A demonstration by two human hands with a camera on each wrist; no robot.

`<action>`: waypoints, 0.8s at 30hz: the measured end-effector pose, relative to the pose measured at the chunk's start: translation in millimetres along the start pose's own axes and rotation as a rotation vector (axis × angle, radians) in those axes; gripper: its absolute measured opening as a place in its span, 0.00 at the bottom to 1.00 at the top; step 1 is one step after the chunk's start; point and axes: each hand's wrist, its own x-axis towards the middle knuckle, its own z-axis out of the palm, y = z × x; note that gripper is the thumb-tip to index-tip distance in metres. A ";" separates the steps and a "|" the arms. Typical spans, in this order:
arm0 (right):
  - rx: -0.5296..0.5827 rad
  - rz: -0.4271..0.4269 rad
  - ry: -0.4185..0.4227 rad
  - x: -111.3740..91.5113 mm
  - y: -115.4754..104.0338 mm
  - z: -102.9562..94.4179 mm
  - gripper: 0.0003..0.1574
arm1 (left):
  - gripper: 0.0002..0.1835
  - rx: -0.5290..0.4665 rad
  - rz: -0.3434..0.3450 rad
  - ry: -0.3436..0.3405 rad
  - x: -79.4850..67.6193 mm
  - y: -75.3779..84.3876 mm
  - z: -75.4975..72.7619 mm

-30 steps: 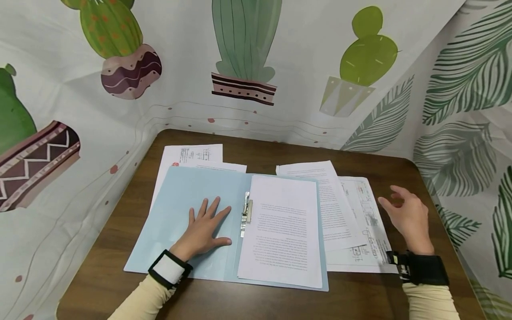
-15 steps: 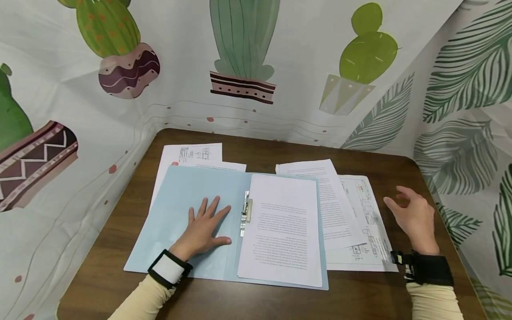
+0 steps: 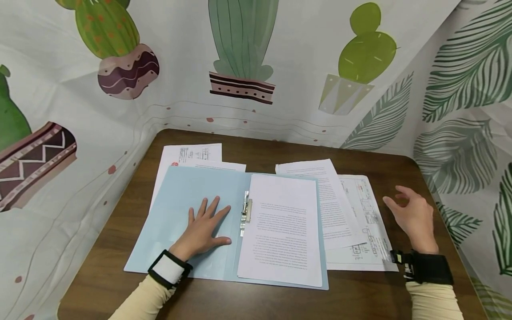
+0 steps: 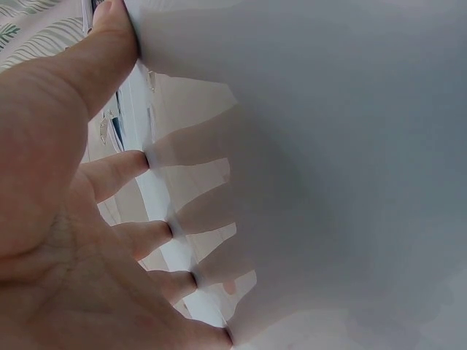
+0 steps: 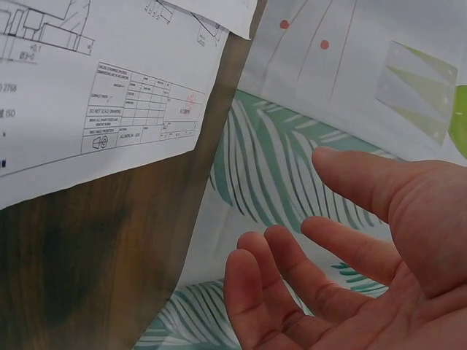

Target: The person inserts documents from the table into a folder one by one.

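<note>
A light blue folder (image 3: 180,186) lies spread flat on the table, with a metal clip (image 3: 246,214) along its spine. Printed sheets (image 3: 284,231) rest on the folder's right side. My left hand (image 3: 204,231) has its fingers spread, fingertips touching the folder's left cover; in the left wrist view the fingertips (image 4: 162,230) meet the glossy surface, which reflects them. To the right of the papers, my right hand (image 3: 414,220) hovers over the table's right side, fingers loosely bent and holding nothing. The right wrist view shows that hand (image 5: 343,270) beside a technical drawing (image 5: 139,109).
Papers (image 3: 192,153) stick out from behind the folder at upper left. A text sheet (image 3: 340,209) overlaps the drawing sheet (image 3: 370,222) right of the folder. The brown table (image 3: 256,302) is bordered behind by a cactus-print cloth (image 3: 296,66).
My right hand has shifted slightly right, away from the papers, then stayed nearly still. The left hand and the folder have kept their place.
</note>
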 end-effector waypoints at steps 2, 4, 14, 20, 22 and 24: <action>0.003 0.003 -0.004 0.7 -0.1 0.5 0.38 | 0.52 0.000 -0.001 0.001 0.1 -0.3 0.2; 0.003 0.007 -0.011 1.5 -0.3 1.2 0.38 | 0.52 0.000 -0.002 0.002 0.2 -0.4 0.2; 0.020 0.016 -0.054 7.0 -3.4 7.3 0.39 | 0.52 0.001 -0.005 -0.005 0.6 0.4 -0.7; 0.028 0.005 -0.072 11.4 -4.4 13.7 0.37 | 0.52 -0.004 -0.004 -0.003 -0.3 1.8 -2.4; 0.027 0.002 -0.078 12.2 -5.3 15.8 0.37 | 0.52 -0.007 -0.001 0.001 -0.6 1.9 -2.3; 0.026 0.002 -0.083 13.0 -6.1 18.0 0.37 | 0.52 -0.007 0.003 0.007 -0.8 1.6 -2.1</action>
